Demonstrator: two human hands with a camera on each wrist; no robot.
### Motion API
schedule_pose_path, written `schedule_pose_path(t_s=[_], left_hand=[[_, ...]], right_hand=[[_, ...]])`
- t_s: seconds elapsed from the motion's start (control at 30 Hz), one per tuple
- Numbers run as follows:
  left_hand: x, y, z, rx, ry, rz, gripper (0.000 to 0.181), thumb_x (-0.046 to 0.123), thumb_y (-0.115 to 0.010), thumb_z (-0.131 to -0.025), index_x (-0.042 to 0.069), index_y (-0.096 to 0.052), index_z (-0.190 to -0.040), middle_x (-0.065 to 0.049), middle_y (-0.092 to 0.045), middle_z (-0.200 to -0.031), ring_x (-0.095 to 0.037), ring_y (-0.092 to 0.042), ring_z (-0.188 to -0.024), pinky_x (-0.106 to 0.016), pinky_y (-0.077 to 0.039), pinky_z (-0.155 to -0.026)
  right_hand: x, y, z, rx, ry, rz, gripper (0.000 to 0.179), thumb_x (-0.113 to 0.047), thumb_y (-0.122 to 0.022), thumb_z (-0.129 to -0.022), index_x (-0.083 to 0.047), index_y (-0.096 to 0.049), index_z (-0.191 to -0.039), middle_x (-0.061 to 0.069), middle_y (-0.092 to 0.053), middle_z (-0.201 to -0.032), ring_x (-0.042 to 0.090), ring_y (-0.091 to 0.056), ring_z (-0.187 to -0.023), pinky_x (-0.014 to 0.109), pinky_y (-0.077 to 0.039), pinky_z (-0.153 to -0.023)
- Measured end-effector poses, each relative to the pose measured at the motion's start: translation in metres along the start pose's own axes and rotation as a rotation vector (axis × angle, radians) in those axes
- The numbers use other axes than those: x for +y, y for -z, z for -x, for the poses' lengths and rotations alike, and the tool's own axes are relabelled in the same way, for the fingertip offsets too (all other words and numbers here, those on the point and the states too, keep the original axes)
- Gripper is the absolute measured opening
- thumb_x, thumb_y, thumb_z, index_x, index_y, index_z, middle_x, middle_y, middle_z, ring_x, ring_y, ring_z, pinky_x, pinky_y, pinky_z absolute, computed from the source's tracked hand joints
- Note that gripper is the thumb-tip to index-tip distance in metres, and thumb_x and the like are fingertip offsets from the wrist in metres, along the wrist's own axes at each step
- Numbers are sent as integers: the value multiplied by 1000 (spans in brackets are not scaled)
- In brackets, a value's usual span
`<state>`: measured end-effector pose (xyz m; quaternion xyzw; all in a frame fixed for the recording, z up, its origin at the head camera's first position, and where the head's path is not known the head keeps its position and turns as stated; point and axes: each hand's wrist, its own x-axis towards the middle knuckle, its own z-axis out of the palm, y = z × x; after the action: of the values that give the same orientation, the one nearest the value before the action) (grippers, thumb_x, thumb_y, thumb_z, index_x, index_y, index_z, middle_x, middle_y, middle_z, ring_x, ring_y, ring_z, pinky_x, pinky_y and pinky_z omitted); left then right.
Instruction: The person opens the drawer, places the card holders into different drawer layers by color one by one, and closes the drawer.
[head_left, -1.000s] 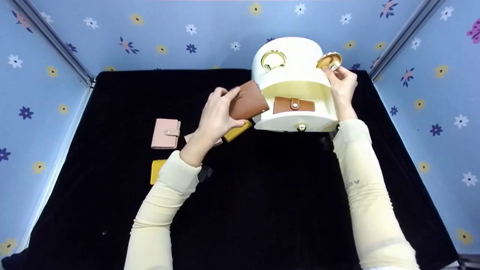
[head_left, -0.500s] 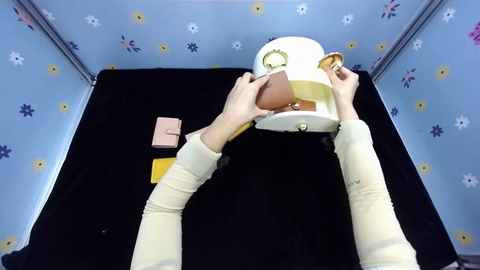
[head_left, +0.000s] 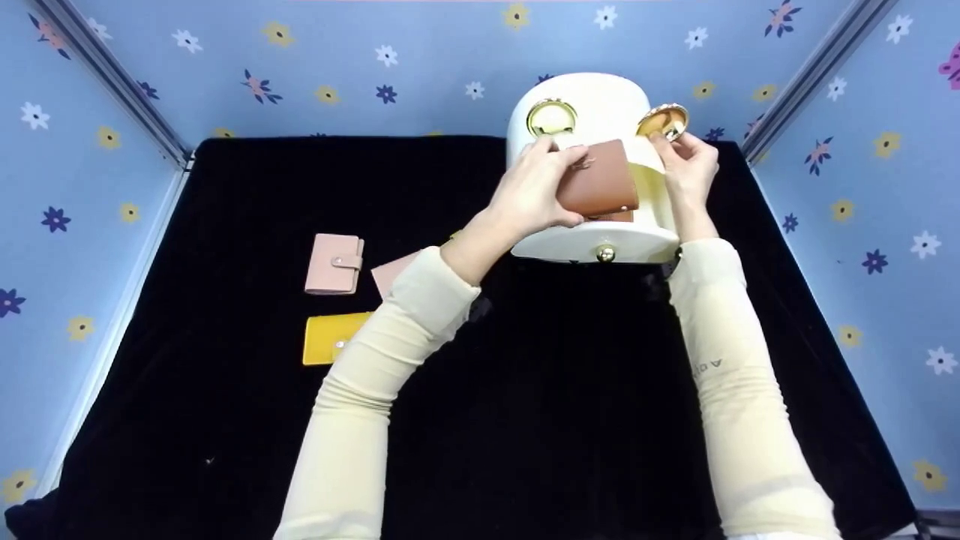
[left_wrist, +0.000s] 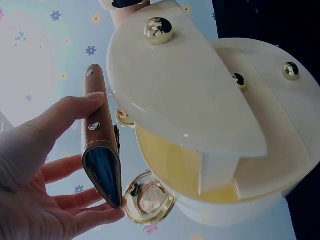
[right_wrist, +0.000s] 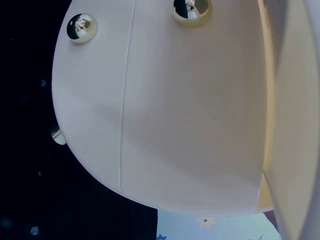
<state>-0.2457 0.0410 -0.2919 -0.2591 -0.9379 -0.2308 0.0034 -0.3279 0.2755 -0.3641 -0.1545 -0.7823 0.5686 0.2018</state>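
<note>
My left hand (head_left: 529, 191) grips a brown snap wallet (head_left: 600, 180) over the pulled-out top drawer (head_left: 566, 244) of a white rounded cabinet (head_left: 600, 94). In the left wrist view the thumb lies on the wallet's spine and the fingers are behind it; the wallet's dark blue inside shows at one end. Below it, a strip of another brown wallet (head_left: 619, 217) shows in the drawer, mostly covered. At the cabinet's right side, my right hand (head_left: 691, 171) pinches the lower edge of a round gold ornament (head_left: 664, 121). The right wrist view shows only the cabinet, not the hand.
Left on the black cloth (head_left: 570, 420) lie a pink wallet (head_left: 334, 262), a yellow wallet (head_left: 322, 339) and another pink one (head_left: 390, 274), the last two partly under the left arm. A second gold ornament (head_left: 551, 118) sits at the cabinet's left. Flowered blue walls (head_left: 420, 67) enclose the table.
My left hand has carried the brown wallet rightward from beside the cabinet to over the open drawer, covering most of the wallet inside. The right hand keeps its place on the gold ornament.
</note>
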Motion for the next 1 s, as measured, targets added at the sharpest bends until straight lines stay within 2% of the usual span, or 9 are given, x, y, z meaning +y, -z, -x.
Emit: schedule_pose_path(t_s=[0.2,0.43,0.67,0.87,1.0], left_hand=[[7,-1,-10,-32,-57,-2,73,33,-77,-64,19,-47,-129,-4,-46,-113,-17,-39,-105,-23,-30,-92],[10,-3,-17,-58,-75,25,62,33,-79,-63,20,-56,-119,0,-51,-106,-15,-38,-100,-21,-33,-85],[8,-7,-17,-33,-78,135,68,32,-74,-70,9,-47,-129,-6,-44,-118,-13,-41,-105,-17,-32,-89],[9,-9,-11,9,-99,179,54,30,-66,-79,8,-50,-125,-5,-47,-118,-15,-48,-97,-16,-35,-84],[10,-12,-4,74,-118,209,46,29,-63,-82,8,-54,-121,-6,-52,-115,-15,-52,-93,-17,-39,-78]], right_hand=[[0,0,0,-1,-11,3,27,-29,-72,-73,-11,-70,-94,-7,-64,-71,9,-58,-66,18,-43,-61],[-1,0,0,2,-18,-4,28,-30,-73,-72,-12,-70,-93,-7,-64,-70,8,-58,-67,18,-43,-61],[1,-2,-1,7,-2,-14,27,-29,-73,-73,-11,-70,-93,-7,-64,-71,7,-58,-65,18,-43,-61],[2,-1,-1,6,-5,-18,28,-29,-73,-72,-11,-70,-93,-5,-64,-72,8,-58,-66,19,-43,-61],[2,-1,-2,2,-8,-20,29,-30,-73,-72,-11,-70,-94,-5,-65,-73,9,-58,-67,19,-43,-62]])
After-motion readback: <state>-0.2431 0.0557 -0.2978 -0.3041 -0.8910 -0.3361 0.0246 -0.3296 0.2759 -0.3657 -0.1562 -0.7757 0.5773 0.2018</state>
